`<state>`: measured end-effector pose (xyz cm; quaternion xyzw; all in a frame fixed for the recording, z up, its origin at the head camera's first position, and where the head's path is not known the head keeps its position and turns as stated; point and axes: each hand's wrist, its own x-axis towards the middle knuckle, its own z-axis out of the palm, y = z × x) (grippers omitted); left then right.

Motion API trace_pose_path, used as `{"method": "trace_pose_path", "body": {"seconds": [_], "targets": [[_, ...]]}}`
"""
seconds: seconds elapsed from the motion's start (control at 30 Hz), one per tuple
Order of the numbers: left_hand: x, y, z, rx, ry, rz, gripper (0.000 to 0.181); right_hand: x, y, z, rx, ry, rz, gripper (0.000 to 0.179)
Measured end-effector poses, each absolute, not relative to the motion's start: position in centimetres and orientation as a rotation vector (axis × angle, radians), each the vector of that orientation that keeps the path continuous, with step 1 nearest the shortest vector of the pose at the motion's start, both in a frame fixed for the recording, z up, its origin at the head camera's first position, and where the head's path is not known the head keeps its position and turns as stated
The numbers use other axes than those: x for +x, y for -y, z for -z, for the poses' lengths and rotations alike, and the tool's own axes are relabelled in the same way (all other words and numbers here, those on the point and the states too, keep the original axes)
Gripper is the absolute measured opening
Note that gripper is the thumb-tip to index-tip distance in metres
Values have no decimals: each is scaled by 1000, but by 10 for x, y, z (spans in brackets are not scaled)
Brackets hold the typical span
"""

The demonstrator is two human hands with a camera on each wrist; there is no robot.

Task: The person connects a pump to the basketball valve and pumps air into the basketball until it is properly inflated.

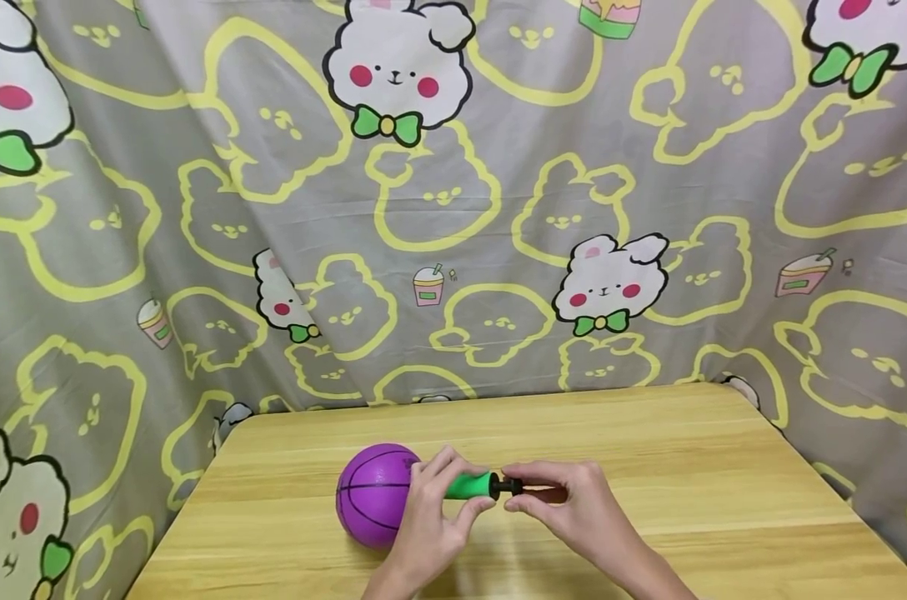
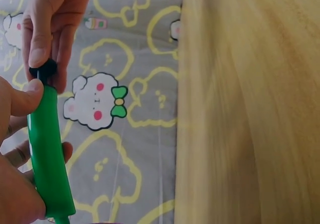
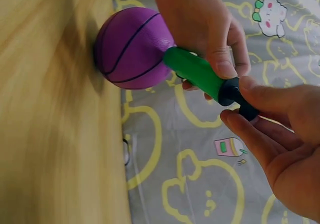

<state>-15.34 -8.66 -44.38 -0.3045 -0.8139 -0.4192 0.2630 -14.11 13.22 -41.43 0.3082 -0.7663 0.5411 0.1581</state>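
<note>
My left hand (image 1: pixel 434 517) grips the green barrel of a small hand pump (image 1: pixel 468 486), its thumb near the black end cap. With thumb and fingers my right hand (image 1: pixel 581 508) pinches the pump's black handle (image 3: pixel 247 109), which stands a short way out from the barrel. A purple ball (image 1: pixel 374 496) with black seam lines rests on the table to the left. In the right wrist view the pump's far end meets the ball's side, and the left hand covers part of the barrel. The left wrist view shows the green barrel (image 2: pixel 49 154) lying along the left fingers.
The light wooden table (image 1: pixel 648 433) extends under both hands and the ball. Behind it and along both sides hangs a grey curtain (image 1: pixel 483 225) printed with yellow outlines and white cartoon animals, close to the table's back edge.
</note>
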Motion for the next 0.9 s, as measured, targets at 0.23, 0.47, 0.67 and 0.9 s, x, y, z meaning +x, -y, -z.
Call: {"method": "trace_pose_path", "body": {"seconds": [0.23, 0.47, 0.67, 0.9], "targets": [[-153, 89, 440, -843, 2214, 1155, 23, -135, -141, 402, 934, 2228, -1567, 24], [-157, 94, 440, -843, 2183, 1111, 23, -132, -155, 390, 900, 2298, -1572, 23], [-159, 100, 440, -798, 2195, 1142, 25, -130, -168, 379, 929, 2298, -1516, 23], [-161, 105, 437, -770, 2176, 1163, 27, -127, -187, 367, 891, 2322, -1478, 25]]}}
